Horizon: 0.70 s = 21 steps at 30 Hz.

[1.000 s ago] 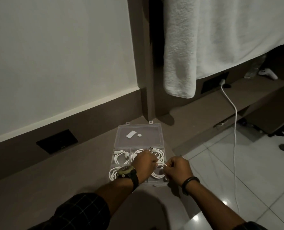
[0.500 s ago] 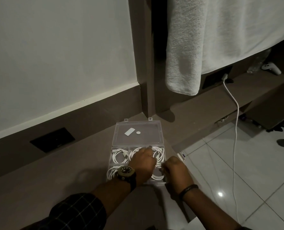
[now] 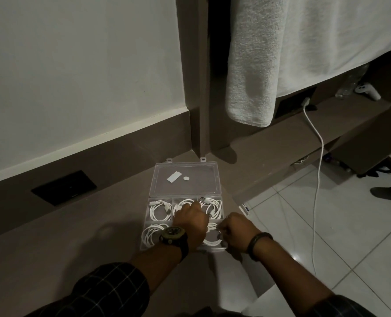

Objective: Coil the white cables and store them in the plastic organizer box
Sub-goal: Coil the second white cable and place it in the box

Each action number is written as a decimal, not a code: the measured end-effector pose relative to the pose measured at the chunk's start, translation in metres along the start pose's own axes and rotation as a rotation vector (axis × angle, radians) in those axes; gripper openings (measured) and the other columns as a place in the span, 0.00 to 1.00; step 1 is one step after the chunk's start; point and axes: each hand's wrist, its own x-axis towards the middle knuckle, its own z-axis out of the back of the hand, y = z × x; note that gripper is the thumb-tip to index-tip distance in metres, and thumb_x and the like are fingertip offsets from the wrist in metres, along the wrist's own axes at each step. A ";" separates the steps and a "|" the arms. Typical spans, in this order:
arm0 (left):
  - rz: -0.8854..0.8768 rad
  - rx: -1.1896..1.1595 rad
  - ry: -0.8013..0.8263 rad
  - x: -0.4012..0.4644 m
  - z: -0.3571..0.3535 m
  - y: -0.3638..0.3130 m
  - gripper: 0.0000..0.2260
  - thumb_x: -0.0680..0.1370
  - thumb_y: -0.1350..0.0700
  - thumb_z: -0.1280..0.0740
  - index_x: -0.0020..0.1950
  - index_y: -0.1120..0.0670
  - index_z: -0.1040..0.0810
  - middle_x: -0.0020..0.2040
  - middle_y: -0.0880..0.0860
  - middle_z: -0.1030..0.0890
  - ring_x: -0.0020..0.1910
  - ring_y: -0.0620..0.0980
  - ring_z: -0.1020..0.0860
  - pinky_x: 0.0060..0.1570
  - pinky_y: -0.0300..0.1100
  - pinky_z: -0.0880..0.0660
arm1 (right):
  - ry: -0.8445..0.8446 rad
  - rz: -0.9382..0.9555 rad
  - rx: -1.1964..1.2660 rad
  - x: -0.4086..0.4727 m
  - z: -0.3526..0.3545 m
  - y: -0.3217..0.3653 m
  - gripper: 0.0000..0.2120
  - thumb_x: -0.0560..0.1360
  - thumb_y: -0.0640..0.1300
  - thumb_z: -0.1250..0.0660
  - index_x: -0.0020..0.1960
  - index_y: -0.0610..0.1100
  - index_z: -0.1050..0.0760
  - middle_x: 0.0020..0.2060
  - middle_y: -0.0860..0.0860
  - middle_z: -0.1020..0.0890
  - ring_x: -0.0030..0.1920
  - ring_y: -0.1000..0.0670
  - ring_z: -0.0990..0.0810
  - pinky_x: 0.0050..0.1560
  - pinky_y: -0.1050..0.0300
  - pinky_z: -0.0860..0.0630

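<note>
Since the last white coil [image 3: 212, 239] must sit flat in the near-right compartment of the plastic organizer box [image 3: 185, 193] on the table [image 3: 75, 236], the curled left hand [image 3: 193, 221] should press it down while the right hand [image 3: 235, 231], fingers closed around its end, tucks that below the rim.

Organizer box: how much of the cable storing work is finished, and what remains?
The organizer box lies open, with coiled white cables in its visible compartments. The left hand covers the middle ones, and the right hand is at the near right compartment, apparently tucking in a coil. No loose cable shows beside the box. The lid remains open.
</note>
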 end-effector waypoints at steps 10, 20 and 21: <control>0.146 -0.786 -0.355 -0.013 0.044 0.039 0.08 0.75 0.62 0.31 0.35 0.57 0.19 0.37 0.55 0.20 0.40 0.52 0.23 0.43 0.46 0.26 | -0.116 -0.129 0.167 -0.003 0.029 0.006 0.16 0.68 0.38 0.30 0.26 0.50 0.30 0.31 0.50 0.20 0.30 0.56 0.25 0.28 0.71 0.32; 0.763 -1.119 -0.142 0.013 0.047 0.133 0.17 0.78 0.50 0.36 0.61 0.61 0.24 0.58 0.62 0.20 0.55 0.62 0.22 0.58 0.54 0.24 | -0.355 -0.301 0.619 0.068 0.049 0.007 0.22 0.75 0.45 0.34 0.66 0.36 0.31 0.62 0.38 0.23 0.62 0.39 0.26 0.65 0.48 0.30; 0.776 -1.197 -0.111 0.018 0.045 0.136 0.18 0.79 0.51 0.37 0.62 0.62 0.25 0.59 0.64 0.20 0.53 0.62 0.21 0.56 0.54 0.23 | -0.358 -0.335 0.663 0.076 0.049 0.007 0.24 0.75 0.46 0.34 0.67 0.36 0.33 0.65 0.39 0.25 0.64 0.39 0.27 0.67 0.47 0.31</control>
